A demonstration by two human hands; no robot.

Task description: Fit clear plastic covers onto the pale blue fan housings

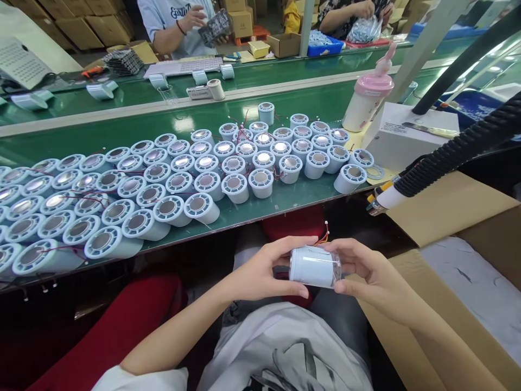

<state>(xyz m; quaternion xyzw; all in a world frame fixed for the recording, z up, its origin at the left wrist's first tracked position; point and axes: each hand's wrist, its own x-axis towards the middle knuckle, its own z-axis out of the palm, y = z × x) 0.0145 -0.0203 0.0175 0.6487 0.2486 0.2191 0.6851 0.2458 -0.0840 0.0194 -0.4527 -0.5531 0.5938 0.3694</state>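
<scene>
Between my two hands, above my lap, lies a light blue cylindrical housing (311, 267) on its side, with a clear plastic cup over its right end. Thin red and yellow wires with a small white connector (326, 224) stick up from behind it. My left hand (273, 271) grips the left end, thumb below and fingers above. At the clear right end, my right hand (362, 274) holds with thumb and fingers. Rows of similar light blue housings (261, 183) stand on the green bench ahead, round metal discs showing on top of many.
A black flexible hose (456, 146) with a white nozzle reaches in from the right. Beneath it is an open cardboard box (431, 212). A pink-topped bottle (368, 95) stands beside a white box-shaped base (407, 133). Across the bench, two people handle things.
</scene>
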